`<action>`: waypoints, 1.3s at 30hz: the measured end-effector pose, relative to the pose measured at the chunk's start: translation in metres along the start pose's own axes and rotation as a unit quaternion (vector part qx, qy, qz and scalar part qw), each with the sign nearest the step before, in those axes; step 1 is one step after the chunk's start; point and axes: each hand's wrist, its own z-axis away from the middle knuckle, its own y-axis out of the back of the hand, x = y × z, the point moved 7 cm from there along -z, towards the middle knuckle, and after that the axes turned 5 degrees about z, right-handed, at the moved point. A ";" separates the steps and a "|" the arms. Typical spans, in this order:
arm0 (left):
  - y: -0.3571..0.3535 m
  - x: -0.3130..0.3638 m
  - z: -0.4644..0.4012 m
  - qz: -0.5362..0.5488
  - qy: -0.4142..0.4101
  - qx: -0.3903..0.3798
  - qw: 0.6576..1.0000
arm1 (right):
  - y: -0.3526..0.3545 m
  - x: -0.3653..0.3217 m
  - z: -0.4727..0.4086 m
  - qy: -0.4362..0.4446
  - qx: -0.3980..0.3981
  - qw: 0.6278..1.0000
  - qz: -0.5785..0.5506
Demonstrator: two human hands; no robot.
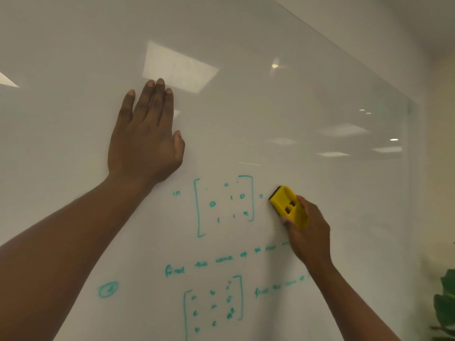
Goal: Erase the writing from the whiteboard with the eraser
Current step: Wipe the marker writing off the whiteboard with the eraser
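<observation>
A glossy whiteboard (283, 107) fills the view. Teal writing covers its lower middle: a bracketed matrix (225, 205), a line of words (221, 260) under it, a second matrix (213, 307) and a circled number (108, 289). My right hand (309, 232) grips a yellow eraser (288, 205) with a dark pad, pressed on the board just right of the upper matrix. My left hand (147, 134) lies flat on the board above and left of the writing, fingers extended.
The board's right edge (410, 143) meets a plain wall. Green plant leaves (445, 306) show at the lower right corner. Ceiling lights reflect in the board's upper half.
</observation>
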 end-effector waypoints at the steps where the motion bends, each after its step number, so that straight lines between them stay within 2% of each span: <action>1: 0.000 0.000 0.001 0.000 -0.001 0.002 1.000 | -0.003 -0.005 0.010 0.034 -0.014 0.999 -0.002; 3: 0.000 0.000 0.001 0.002 -0.001 0.004 1.000 | -0.007 -0.009 0.031 0.102 -0.045 0.994 -0.019; 5: 0.000 0.000 0.001 0.005 -0.001 0.001 1.000 | -0.003 0.000 0.037 0.127 -0.053 0.990 -0.015; 9: 0.001 0.000 0.001 -0.001 0.002 0.000 1.000 | 0.005 0.014 0.008 0.026 -0.033 0.999 0.023; 11: 0.000 0.000 0.001 0.000 0.001 0.002 1.000 | 0.004 -0.001 -0.006 0.022 -0.027 0.999 0.016; 17: 0.000 0.000 0.001 0.006 0.002 0.002 1.000 | -0.014 -0.069 0.018 0.167 -0.047 0.985 -0.021; 21: 0.001 -0.002 0.001 0.008 0.015 0.002 1.000 | -0.011 -0.065 0.039 0.243 -0.081 0.966 -0.047; 23: 0.001 -0.003 0.001 0.005 0.017 -0.001 1.000 | -0.006 -0.056 0.029 0.238 -0.068 0.968 -0.037; 25: 0.000 -0.003 0.001 0.001 0.015 -0.001 1.000 | -0.003 -0.053 0.009 0.196 -0.046 0.979 -0.021; 28: -0.001 -0.002 0.001 0.000 0.015 0.000 1.000 | -0.005 -0.072 -0.015 0.164 -0.021 0.986 -0.018; 32: -0.001 -0.003 0.001 0.002 0.014 -0.004 1.000 | -0.014 -0.101 0.002 0.209 -0.032 0.976 -0.044; 36: -0.001 -0.002 0.001 0.000 0.014 -0.007 1.000 | -0.016 -0.090 0.036 0.272 -0.073 0.958 -0.055; 39: 0.000 -0.003 0.002 -0.001 0.016 -0.004 1.000 | -0.011 -0.076 0.018 0.211 -0.044 0.975 -0.044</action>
